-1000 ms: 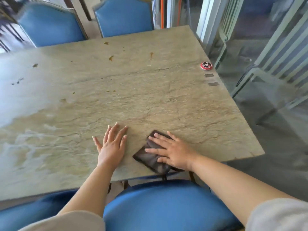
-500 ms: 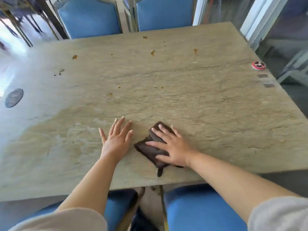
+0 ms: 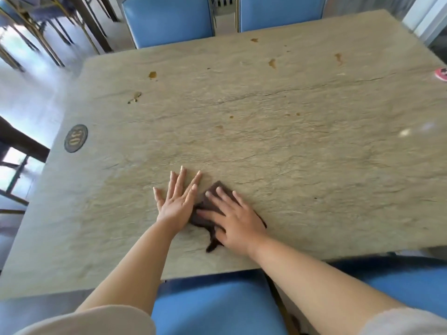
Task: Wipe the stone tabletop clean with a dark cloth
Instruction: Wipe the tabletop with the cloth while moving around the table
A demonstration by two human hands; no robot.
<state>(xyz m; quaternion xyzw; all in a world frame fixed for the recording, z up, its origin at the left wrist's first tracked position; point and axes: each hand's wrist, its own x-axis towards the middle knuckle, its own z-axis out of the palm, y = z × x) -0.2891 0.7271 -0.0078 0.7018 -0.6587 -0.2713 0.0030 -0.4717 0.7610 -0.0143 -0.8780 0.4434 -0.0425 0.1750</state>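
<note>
On stone tabletop (image 3: 290, 146), flat right hand (image 3: 235, 220) atop dark cloth (image 3: 205, 213).

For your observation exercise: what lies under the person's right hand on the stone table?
A dark cloth lies flat on the tabletop under the right hand. Its far corner and a trailing end show; the middle is covered by the hand.

The counter (image 3: 290, 146) is stone, tan with fine veins and a rough, matt, slightly ridged face; brownish dried spots (image 3: 272, 62) dot it toward the far edge. Near its left edge sits a dark oval plaque (image 3: 75, 138) with a dull metallic rim. The cloth (image 3: 208, 204) is dark brown, soft and matt, bunched near the near edge. The chairs (image 3: 169, 18) are padded in smooth blue upholstery with a faint sheen. The floor (image 3: 29, 97) is pale and glossy.
</note>
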